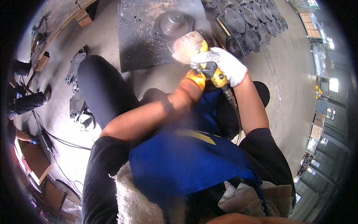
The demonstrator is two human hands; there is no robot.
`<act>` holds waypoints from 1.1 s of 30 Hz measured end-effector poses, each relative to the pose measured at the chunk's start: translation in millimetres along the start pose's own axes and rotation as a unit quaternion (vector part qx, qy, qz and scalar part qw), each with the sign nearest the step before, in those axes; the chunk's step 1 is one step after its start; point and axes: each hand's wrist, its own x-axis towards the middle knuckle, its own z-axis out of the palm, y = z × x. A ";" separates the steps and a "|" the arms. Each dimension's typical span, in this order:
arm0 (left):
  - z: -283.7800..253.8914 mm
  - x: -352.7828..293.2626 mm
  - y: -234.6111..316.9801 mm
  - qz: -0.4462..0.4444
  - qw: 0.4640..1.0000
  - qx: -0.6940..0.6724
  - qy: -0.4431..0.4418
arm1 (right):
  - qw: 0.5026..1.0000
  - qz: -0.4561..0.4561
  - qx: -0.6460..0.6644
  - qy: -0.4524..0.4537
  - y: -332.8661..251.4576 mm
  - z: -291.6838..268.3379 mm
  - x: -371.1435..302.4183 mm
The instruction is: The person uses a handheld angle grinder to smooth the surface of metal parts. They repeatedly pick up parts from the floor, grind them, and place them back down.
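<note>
My right hand (229, 67), in a white knit glove, wraps round the body of a yellow hand-held sander (220, 79). A hose (232, 100) runs from its rear end down towards my lap. My left hand (195, 79), in an orange glove, is closed at the near side of the same sander, by a black part; the fingers are partly hidden. The sander's round pale head is smeared and tilted over the near right edge of a dark work plate (136, 52). Beyond it on the plate lies a dark metal flange (173, 24) with a raised round boss.
Several similar flanges (248, 18) are stacked in rows at the far right. More metal parts (77, 102) lie on the floor left of my knee. Cables (61, 138) cross the floor at left, near a co-worker's gloved hand (34, 139) and a brown box (35, 160).
</note>
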 end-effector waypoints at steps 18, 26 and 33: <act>-32.7 21.6 25.8 0.033 0.993 -0.095 -0.069 | 0.974 -0.113 -0.186 0.066 20.3 -21.5 -29.4; -31.9 78.8 25.1 -0.113 0.948 -0.287 -0.084 | 0.981 -0.122 -0.073 0.134 -1.4 -34.5 -42.0; -2.6 82.7 2.8 -0.152 0.946 -0.267 -0.105 | 0.989 -0.094 -0.035 0.105 4.2 -66.9 -2.2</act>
